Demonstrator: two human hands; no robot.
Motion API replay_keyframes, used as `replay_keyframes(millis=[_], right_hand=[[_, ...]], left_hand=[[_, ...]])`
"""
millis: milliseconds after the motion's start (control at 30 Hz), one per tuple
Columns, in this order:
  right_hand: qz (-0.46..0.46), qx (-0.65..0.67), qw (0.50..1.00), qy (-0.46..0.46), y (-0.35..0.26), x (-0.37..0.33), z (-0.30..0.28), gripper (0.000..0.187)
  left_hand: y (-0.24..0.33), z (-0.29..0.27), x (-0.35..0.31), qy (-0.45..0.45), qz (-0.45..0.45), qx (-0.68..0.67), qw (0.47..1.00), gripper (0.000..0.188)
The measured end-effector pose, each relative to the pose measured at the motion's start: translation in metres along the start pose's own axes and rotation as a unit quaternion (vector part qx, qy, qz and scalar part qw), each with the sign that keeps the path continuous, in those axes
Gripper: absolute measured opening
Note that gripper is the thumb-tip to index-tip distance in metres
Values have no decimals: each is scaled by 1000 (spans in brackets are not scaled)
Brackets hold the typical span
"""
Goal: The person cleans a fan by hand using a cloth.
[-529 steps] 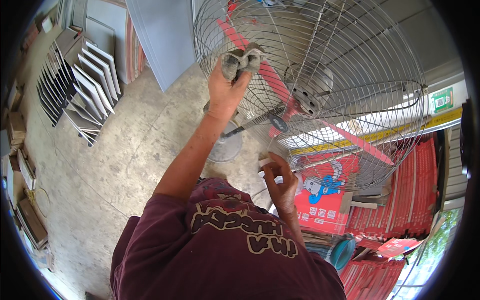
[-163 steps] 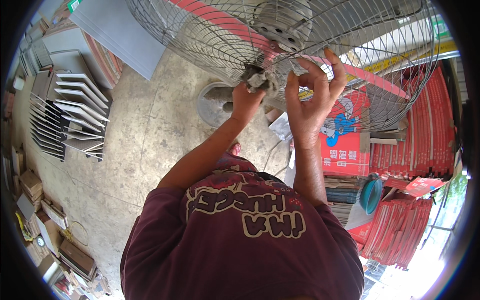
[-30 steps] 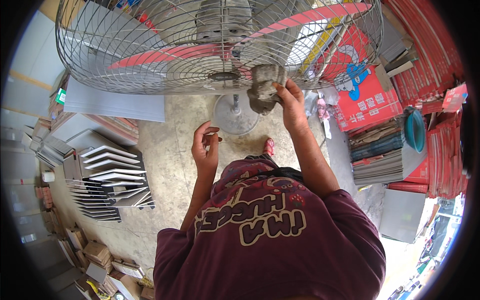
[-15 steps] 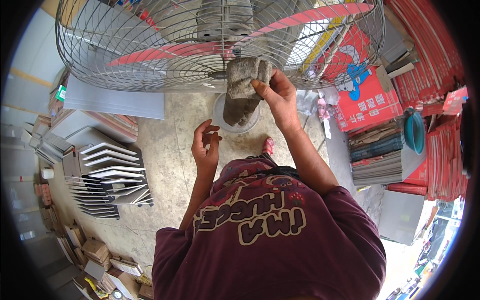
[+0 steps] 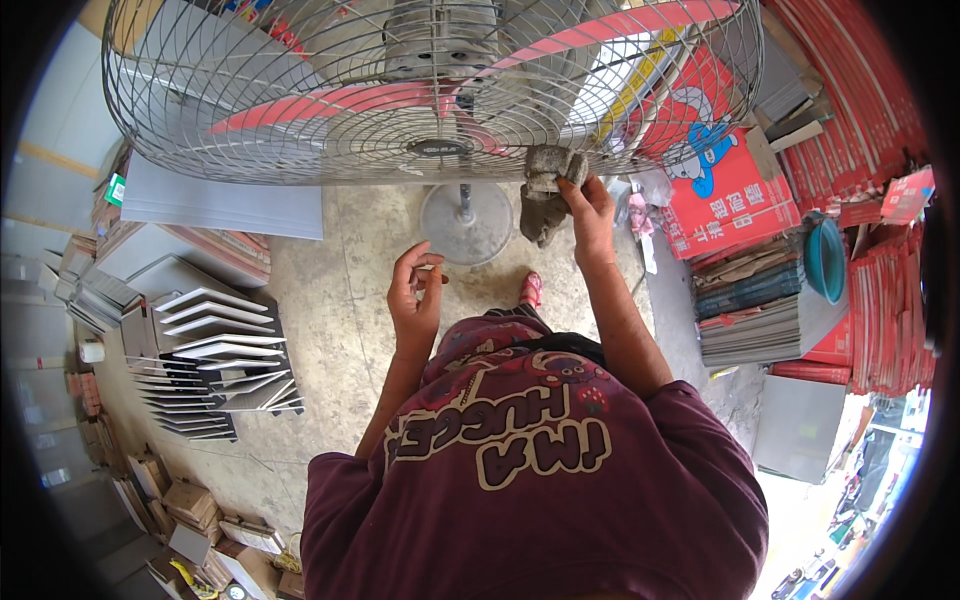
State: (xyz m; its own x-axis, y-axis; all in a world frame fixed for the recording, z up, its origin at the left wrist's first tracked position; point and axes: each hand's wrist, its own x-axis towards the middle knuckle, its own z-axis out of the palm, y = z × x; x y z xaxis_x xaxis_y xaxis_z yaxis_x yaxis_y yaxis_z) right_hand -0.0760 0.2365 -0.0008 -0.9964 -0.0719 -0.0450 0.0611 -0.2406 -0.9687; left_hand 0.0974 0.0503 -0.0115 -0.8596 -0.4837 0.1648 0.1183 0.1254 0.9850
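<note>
Hands, two. Right hand [image 5: 592, 222]: thumb and fingers pinching one grey cloth [image 5: 545, 212], bunched, lower part hanging. Cloth sits at the lower front of one fan [image 5: 440, 149], right of its hub badge; whether it touches the wire cannot be told. Left hand [image 5: 415, 300]: holding nothing, fingers loosely curled, thumb apart from them, in front of the torso, left of the cloth. Behind the wire, two long pink blades [image 5: 330, 105], one each side, plus a short pink piece near the hub. One round base [image 5: 490, 235] on the floor. One foot [image 5: 531, 289], red footwear. To the right, one teal basin [image 5: 824, 260]; far left, white panels [image 5: 225, 347], several, overlapping, count uncertain
</note>
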Motion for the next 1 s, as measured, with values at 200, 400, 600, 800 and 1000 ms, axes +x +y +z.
replay_keyframes(millis=[200, 400, 600, 800, 1000], right_hand=[[-32, -7, 998, -48, -18, -15, 15, 18], [-84, 13, 993, -85, -46, -14, 32, 20], [-39, 1, 999, -19, 1, 3, 11, 16], [22, -18, 997, 67, 31, -1, -8, 16], [31, -12, 996, 82, 41, 7, -10, 18]], left_hand=[[0, 0, -5, -9, 1, 20, 1000, 34], [3, 1, -13, -2, -16, 13, 1000, 34], [6, -5, -20, 6, -25, 17, 1000, 35], [2, -14, -33, 30, -21, 14, 999, 33], [2, -25, -46, 52, -61, 16, 997, 34]])
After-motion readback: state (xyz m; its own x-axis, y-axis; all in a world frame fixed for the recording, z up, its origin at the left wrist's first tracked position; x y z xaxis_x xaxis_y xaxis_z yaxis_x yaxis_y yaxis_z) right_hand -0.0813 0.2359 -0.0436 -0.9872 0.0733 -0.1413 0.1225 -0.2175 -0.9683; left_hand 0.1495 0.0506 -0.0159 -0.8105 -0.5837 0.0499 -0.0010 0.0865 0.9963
